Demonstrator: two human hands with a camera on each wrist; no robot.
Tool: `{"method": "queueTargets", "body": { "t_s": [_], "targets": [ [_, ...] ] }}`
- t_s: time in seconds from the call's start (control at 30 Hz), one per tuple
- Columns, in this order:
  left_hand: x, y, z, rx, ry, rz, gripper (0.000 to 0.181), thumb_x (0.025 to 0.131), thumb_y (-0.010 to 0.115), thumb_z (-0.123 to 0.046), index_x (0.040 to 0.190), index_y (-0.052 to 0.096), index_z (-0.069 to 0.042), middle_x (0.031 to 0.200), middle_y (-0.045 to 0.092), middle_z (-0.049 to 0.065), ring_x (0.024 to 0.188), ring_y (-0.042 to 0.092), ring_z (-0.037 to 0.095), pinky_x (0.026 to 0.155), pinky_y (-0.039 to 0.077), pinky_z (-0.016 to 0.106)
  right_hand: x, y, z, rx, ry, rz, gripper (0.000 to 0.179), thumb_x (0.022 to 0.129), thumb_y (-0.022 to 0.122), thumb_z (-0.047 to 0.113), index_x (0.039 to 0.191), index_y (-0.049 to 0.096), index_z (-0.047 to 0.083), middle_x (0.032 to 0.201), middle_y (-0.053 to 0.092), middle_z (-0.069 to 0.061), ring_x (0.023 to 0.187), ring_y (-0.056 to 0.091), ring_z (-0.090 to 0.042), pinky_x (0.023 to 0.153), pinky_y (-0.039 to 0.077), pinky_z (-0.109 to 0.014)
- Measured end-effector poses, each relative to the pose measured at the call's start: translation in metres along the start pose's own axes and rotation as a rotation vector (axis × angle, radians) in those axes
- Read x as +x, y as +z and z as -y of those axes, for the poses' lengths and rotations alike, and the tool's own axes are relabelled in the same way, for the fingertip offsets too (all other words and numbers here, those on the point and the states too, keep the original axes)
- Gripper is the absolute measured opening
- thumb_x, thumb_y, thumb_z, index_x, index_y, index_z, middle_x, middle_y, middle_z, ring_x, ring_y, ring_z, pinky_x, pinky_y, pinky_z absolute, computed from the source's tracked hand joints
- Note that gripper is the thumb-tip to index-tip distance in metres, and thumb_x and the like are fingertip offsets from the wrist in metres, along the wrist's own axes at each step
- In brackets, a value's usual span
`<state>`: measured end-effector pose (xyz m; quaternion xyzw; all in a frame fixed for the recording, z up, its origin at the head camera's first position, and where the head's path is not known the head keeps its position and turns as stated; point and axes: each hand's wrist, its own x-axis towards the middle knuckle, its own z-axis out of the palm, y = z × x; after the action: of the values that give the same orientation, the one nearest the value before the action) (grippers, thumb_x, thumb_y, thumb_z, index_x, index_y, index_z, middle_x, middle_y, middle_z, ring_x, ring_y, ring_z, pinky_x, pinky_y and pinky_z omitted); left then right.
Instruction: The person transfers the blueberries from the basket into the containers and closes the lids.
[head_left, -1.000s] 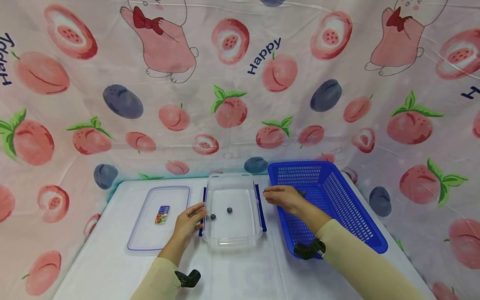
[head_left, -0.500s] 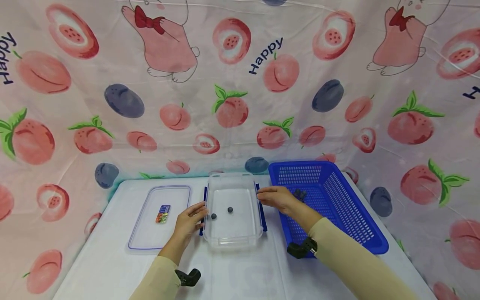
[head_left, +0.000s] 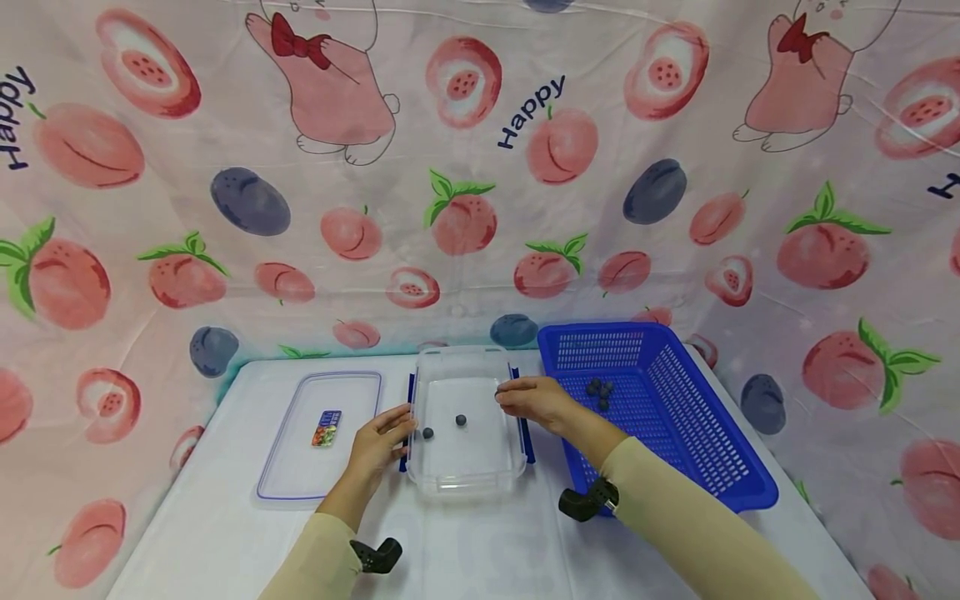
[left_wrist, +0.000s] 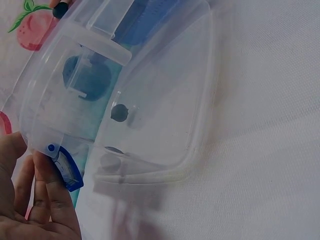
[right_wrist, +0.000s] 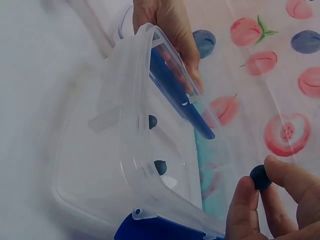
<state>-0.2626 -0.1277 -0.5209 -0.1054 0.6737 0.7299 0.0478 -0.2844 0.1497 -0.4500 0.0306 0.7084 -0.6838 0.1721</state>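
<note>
A clear plastic food box (head_left: pixel 480 467) with blue side latches stands uncovered on the white table, two blueberries (head_left: pixel 461 420) lying on its floor. My left hand (head_left: pixel 375 442) holds the box by its left side, thumb up at the rim and fingers by the blue latch (left_wrist: pixel 69 170). Over the box's right rim is my right hand (head_left: pixel 536 402). Between its thumb and fingertips it pinches one blueberry (right_wrist: pixel 260 177), raised above the box floor.
The box's clear lid (head_left: pixel 281 475), edged in blue, lies flat at left with a small colourful label (head_left: pixel 326 428) on it. At right a blue plastic basket (head_left: pixel 675 442) holds several more blueberries (head_left: pixel 600 390). A fruit-print cloth (head_left: pixel 457 308) hangs behind the table.
My right hand has moved left from the basket's edge to over the box's right rim, uncovering blueberries in the basket. The left hand and box have stayed put.
</note>
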Motion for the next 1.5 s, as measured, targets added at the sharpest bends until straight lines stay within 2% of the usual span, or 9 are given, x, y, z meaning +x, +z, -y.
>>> {"method": "queueTargets", "body": {
  "t_s": [0.07,0.23,0.57,0.8,1.0,1.17,1.33,1.5],
  "targets": [
    [0.0,0.0,0.0,0.002,0.004,0.003,0.047,0.089,0.073,-0.012,0.134,0.059,-0.003,0.106,0.069,-0.004,0.086,0.064,0.004,0.065,0.054,0.018,0.0,0.002,0.0,0.006,-0.006,0.016,0.038,0.092,0.066,0.001,0.126,0.057,-0.014,0.106,0.069,-0.011,0.088,0.067,-0.013,0.092,0.056,-0.032],
    [0.0,0.0,0.002,-0.001,0.005,0.004,0.047,0.089,0.073,-0.013,0.133,0.06,-0.003,0.115,0.068,0.003,0.086,0.064,0.003,0.065,0.054,0.019,0.002,0.006,-0.001,0.014,-0.003,0.045,0.039,0.091,0.065,0.0,0.126,0.056,-0.015,0.104,0.07,-0.01,0.086,0.067,-0.012,0.093,0.055,-0.034],
    [0.0,-0.002,0.002,-0.001,-0.001,0.007,0.047,0.089,0.073,-0.014,0.134,0.06,-0.003,0.118,0.067,0.005,0.087,0.064,0.003,0.066,0.054,0.019,0.006,0.014,-0.003,-0.005,0.025,0.049,0.038,0.092,0.066,0.002,0.126,0.058,-0.012,0.103,0.07,-0.009,0.094,0.068,-0.018,0.094,0.054,-0.035],
    [0.002,-0.003,0.002,0.008,-0.005,0.007,0.048,0.089,0.074,-0.015,0.133,0.06,-0.005,0.12,0.067,0.006,0.088,0.064,0.003,0.066,0.054,0.019,0.008,0.02,-0.002,0.003,0.03,0.064,0.038,0.091,0.066,0.001,0.126,0.059,-0.011,0.101,0.071,-0.009,0.087,0.068,-0.013,0.095,0.054,-0.036],
    [0.002,-0.004,0.001,0.014,-0.008,0.004,0.047,0.089,0.074,-0.015,0.133,0.06,-0.005,0.124,0.065,0.01,0.087,0.064,0.003,0.066,0.054,0.019,0.011,0.026,-0.003,0.013,0.03,0.084,0.04,0.091,0.065,0.0,0.128,0.056,-0.013,0.1,0.071,-0.009,0.088,0.068,-0.014,0.095,0.054,-0.035],
    [0.003,-0.003,0.0,0.011,-0.008,-0.001,0.047,0.089,0.074,-0.015,0.133,0.061,-0.005,0.12,0.067,0.007,0.086,0.064,0.003,0.065,0.054,0.019,0.014,0.033,-0.004,0.007,0.038,0.077,0.037,0.09,0.067,-0.001,0.125,0.059,-0.013,0.097,0.072,-0.008,0.082,0.067,-0.012,0.091,0.056,-0.034],
    [0.002,-0.002,-0.001,0.013,-0.013,-0.004,0.045,0.089,0.073,-0.013,0.132,0.061,-0.005,0.115,0.068,0.002,0.087,0.064,0.005,0.065,0.055,0.019,0.017,0.041,-0.006,-0.015,0.07,0.048,0.036,0.09,0.068,0.001,0.123,0.062,-0.011,0.103,0.072,-0.011,0.078,0.065,-0.011,0.098,0.052,-0.041],
    [0.002,-0.001,0.0,0.007,-0.012,-0.004,0.045,0.089,0.073,-0.012,0.132,0.062,-0.005,0.117,0.068,0.004,0.086,0.064,0.004,0.065,0.055,0.019,0.019,0.05,-0.009,-0.043,0.077,0.035,0.035,0.09,0.067,0.002,0.123,0.063,-0.01,0.106,0.072,-0.013,0.08,0.065,-0.012,0.103,0.049,-0.045]
  ]
}}
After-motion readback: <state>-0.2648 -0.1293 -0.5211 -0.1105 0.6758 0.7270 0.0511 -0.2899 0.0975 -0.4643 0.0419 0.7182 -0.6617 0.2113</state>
